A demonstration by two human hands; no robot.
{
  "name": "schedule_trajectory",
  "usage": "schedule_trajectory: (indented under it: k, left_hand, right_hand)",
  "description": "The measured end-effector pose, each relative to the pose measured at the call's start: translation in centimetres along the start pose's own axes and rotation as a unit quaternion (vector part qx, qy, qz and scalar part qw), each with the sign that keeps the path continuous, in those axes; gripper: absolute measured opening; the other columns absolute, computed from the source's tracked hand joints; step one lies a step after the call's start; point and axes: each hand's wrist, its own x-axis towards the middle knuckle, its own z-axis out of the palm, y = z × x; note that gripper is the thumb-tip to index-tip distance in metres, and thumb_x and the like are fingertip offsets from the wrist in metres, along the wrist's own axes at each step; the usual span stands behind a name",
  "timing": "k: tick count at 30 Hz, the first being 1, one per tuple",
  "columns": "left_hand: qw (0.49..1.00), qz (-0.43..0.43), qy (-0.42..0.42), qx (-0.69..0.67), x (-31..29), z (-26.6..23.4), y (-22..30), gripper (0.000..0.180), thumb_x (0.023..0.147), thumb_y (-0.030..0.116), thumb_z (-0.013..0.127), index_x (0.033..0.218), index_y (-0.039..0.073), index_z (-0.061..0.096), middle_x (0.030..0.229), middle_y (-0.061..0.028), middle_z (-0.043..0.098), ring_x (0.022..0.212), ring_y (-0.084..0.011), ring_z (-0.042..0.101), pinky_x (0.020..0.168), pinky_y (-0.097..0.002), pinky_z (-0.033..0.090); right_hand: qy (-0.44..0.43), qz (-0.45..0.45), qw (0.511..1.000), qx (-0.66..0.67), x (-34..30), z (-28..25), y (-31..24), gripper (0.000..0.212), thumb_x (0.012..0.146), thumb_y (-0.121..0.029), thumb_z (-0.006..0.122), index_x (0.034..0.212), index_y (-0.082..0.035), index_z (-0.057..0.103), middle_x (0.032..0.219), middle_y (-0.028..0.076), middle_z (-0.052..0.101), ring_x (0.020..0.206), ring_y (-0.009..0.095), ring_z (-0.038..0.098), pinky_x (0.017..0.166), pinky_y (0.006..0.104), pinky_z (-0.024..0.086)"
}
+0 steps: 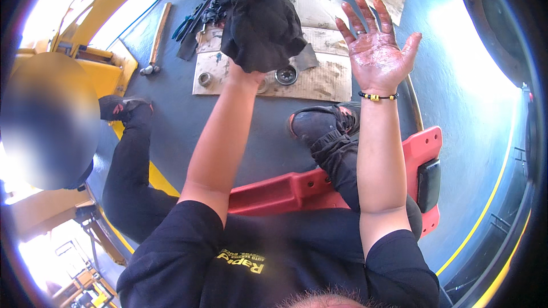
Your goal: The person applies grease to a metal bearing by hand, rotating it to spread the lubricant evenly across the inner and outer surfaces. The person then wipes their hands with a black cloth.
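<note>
A black cloth drapes over my left hand, which is raised above the cardboard. The cloth hides the fingers, and only the heel of the hand and the wrist show below it. On the right, my right hand is held up with the palm facing me and the fingers spread. Dark, shiny grease coats its palm and fingertips, and nothing is in it. Under the cloth's lower edge, a round metal part with a dark centre lies on the stained cardboard. A small metal ring sits near the cardboard's left corner.
A wooden-handled hammer lies on the blue floor to the left. Several dark tools are bunched beside the cardboard. A red creeper is beneath me, with a black pad at its right end. Yellow machinery stands at left.
</note>
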Motion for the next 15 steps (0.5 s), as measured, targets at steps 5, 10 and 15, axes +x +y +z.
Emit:
schedule_trajectory:
  k: [5,10,15]
  left_hand:
    - [0.986,0.011,0.047,-0.158,-3.8,1.4,1.6,0.04,0.108,0.036,0.046,0.14,0.012,0.052,0.139,-0.0098,0.059,0.128,-0.0289,0.057,0.112,-0.0467,0.047]
    - [0.982,0.012,0.053,-0.183,-6.1,0.0,1.4,0.046,0.108,0.045,0.044,0.141,0.013,0.052,0.141,-0.0092,0.057,0.132,-0.0282,0.054,0.116,-0.0461,0.041]
    - [0.999,-0.012,0.029,0.01,-10.3,-1.5,0.8,0.05,0.105,0.045,0.049,0.141,0.01,0.052,0.141,-0.0088,0.057,0.133,-0.0271,0.052,0.115,-0.0441,0.041]
  right_hand:
    - [0.134,-0.034,0.985,-0.105,-0.4,3.5,1.2,0.092,0.095,-0.078,0.035,0.15,-0.005,0.048,0.157,0.026,0.04,0.146,0.046,0.037,0.119,0.0634,0.029]
    - [0.114,-0.031,0.986,-0.113,-0.3,3.8,0.8,0.094,0.093,-0.079,0.039,0.15,-0.005,0.048,0.157,0.027,0.039,0.146,0.047,0.036,0.12,0.0633,0.028]
    - [0.033,-0.031,0.995,-0.089,-0.3,3.6,-0.3,0.078,0.101,-0.066,0.042,0.144,-0.002,0.049,0.128,0.021,0.066,0.115,0.035,0.067,0.096,0.0505,0.055]
